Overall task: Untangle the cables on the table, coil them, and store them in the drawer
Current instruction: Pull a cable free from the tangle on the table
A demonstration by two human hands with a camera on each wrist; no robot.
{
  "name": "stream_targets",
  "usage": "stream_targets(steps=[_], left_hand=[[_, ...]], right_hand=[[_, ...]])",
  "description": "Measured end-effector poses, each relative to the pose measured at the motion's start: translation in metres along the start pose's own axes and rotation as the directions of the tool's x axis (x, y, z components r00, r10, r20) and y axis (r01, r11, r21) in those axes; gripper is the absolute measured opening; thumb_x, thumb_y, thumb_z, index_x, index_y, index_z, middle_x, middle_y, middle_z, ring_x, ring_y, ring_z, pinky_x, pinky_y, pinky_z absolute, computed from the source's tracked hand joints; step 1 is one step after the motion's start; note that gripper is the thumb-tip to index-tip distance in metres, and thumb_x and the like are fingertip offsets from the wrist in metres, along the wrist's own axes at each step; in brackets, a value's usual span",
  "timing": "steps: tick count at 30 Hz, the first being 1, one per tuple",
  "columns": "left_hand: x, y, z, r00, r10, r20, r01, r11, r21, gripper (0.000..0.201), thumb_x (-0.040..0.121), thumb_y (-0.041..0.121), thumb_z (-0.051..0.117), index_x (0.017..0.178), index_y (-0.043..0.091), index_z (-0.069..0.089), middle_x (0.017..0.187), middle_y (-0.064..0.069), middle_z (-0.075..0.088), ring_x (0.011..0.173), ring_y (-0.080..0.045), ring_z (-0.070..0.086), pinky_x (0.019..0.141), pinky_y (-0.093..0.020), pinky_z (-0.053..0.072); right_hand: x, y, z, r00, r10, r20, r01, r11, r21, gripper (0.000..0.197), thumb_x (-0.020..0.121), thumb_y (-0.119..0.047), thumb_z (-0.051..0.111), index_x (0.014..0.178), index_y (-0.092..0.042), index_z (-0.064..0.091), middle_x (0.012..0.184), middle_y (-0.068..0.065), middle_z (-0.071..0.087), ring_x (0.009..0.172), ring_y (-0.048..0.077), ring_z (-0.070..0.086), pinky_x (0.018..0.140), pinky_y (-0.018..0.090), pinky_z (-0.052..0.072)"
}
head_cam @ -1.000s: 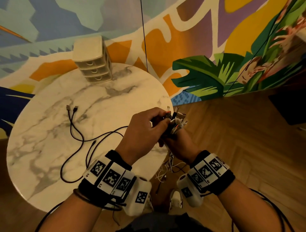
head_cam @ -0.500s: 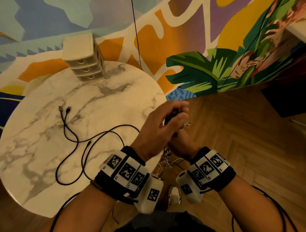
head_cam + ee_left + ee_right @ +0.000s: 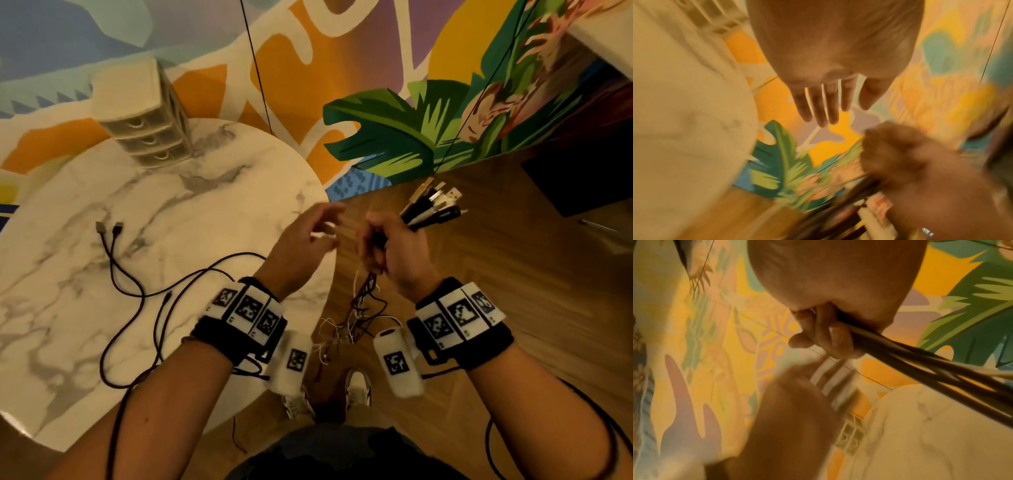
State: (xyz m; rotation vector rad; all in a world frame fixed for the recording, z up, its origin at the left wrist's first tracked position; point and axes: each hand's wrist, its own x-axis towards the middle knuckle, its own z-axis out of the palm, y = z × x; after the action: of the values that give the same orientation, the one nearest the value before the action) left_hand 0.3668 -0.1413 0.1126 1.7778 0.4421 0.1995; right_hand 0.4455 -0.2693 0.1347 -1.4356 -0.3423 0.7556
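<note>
My right hand [image 3: 387,240] grips a bundle of black and white cables [image 3: 433,207] just past the table's right edge, above the floor. Their plug ends fan out up and to the right. In the right wrist view the fingers [image 3: 828,335] curl round the bundle [image 3: 920,368]. The rest of the tangle [image 3: 359,308] hangs below the fist. My left hand [image 3: 308,233] is blurred, a little to the left of the right one, fingers [image 3: 822,105] straight and holding nothing. Loose black cables [image 3: 137,291] lie on the marble table [image 3: 222,192], two plugs [image 3: 108,228] side by side.
A small cream three-drawer unit [image 3: 144,126] stands at the table's far edge, drawers closed. A painted wall rises behind it, and thin black cords hang against it. Wooden floor lies to the right, my shoes [image 3: 358,390] below the hanging tangle.
My left hand has let go of the bundle and drawn away to the left with fingers spread. The right hand has shifted right with the bundle, so the plug ends now show.
</note>
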Motion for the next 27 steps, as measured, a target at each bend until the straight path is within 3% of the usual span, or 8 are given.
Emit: stream_targets(steps=[3,5,8,12,17,20,22,27], left_hand=[[-0.015,-0.048,0.020,0.908,-0.230,0.351,0.090,0.924,0.373,0.056,0.080,-0.004,0.061,0.130,0.019,0.048,0.125,-0.001,0.051,0.113,-0.016,0.050,0.091,-0.024,0.042],[-0.027,-0.060,0.039,0.855,-0.291,0.429,0.136,0.925,0.355,0.064,0.078,0.003,0.064,0.135,0.023,0.044,0.133,-0.004,0.047,0.116,-0.017,0.049,0.092,-0.023,0.041],[-0.024,-0.051,0.064,0.920,-0.134,0.368,0.079,0.984,0.160,0.060,0.069,0.027,0.068,0.124,0.035,0.047,0.129,-0.005,0.049,0.117,-0.021,0.050,0.097,-0.045,0.045],[-0.002,-0.001,0.077,0.980,0.162,0.115,-0.186,0.952,0.245,0.050,0.075,0.020,0.072,0.122,0.015,0.056,0.120,-0.008,0.060,0.108,-0.020,0.057,0.089,-0.041,0.050],[0.016,0.033,0.081,0.897,0.441,0.031,-0.395,0.768,0.505,0.057,0.079,0.034,0.065,0.127,0.007,0.051,0.131,-0.008,0.053,0.117,-0.019,0.050,0.101,-0.032,0.040],[0.023,0.066,0.086,0.969,0.243,0.044,-0.245,0.967,0.073,0.031,0.084,0.008,0.057,0.114,0.002,0.054,0.110,-0.020,0.059,0.104,-0.028,0.059,0.089,-0.042,0.050],[0.029,0.083,0.088,0.973,0.215,0.080,-0.193,0.956,-0.222,0.019,0.086,0.010,0.051,0.103,0.018,0.054,0.096,-0.010,0.059,0.088,-0.020,0.062,0.076,-0.041,0.052],[0.048,0.100,0.081,0.998,-0.033,-0.050,0.016,0.950,-0.311,0.032,0.096,0.018,0.049,0.067,0.003,0.054,0.057,-0.014,0.050,0.051,-0.024,0.053,0.050,-0.030,0.047]], right_hand=[[0.002,-0.005,-0.009,0.999,-0.031,0.031,0.029,0.999,0.040,0.045,0.098,-0.011,0.032,0.056,-0.004,0.044,0.039,-0.002,0.043,0.031,0.011,0.028,0.036,0.017,0.024],[0.000,-0.010,-0.015,0.998,-0.033,0.049,0.030,0.998,0.064,0.044,0.098,-0.011,0.032,0.056,-0.004,0.044,0.039,-0.002,0.043,0.031,0.012,0.027,0.036,0.017,0.024],[-0.003,-0.010,-0.020,0.997,-0.037,0.073,0.035,0.999,0.032,0.045,0.098,-0.012,0.033,0.056,-0.004,0.045,0.042,-0.002,0.046,0.035,0.013,0.032,0.038,0.019,0.029],[-0.004,-0.014,-0.030,0.982,-0.154,0.106,0.171,0.969,-0.177,0.044,0.095,-0.015,0.038,0.055,-0.007,0.051,0.054,0.004,0.053,0.053,0.018,0.050,0.060,0.027,0.044],[0.004,-0.039,-0.045,0.949,-0.282,0.142,0.313,0.899,-0.307,0.022,0.097,-0.013,0.039,0.103,-0.010,0.060,0.095,-0.002,0.064,0.093,0.006,0.061,0.082,0.017,0.047],[0.010,-0.053,-0.054,0.921,-0.294,0.255,0.376,0.840,-0.391,0.030,0.098,-0.018,0.037,0.111,-0.007,0.062,0.106,-0.002,0.065,0.104,0.004,0.059,0.090,0.014,0.045],[0.015,-0.061,-0.060,0.939,-0.269,0.212,0.326,0.892,-0.312,0.033,0.100,-0.024,0.039,0.106,-0.006,0.066,0.107,0.002,0.066,0.102,0.007,0.060,0.083,0.014,0.048],[0.022,-0.036,-0.072,0.900,-0.099,0.424,0.085,0.995,0.050,0.043,0.091,-0.038,0.049,0.112,-0.001,0.054,0.090,0.005,0.063,0.075,0.013,0.064,0.064,0.022,0.051]])
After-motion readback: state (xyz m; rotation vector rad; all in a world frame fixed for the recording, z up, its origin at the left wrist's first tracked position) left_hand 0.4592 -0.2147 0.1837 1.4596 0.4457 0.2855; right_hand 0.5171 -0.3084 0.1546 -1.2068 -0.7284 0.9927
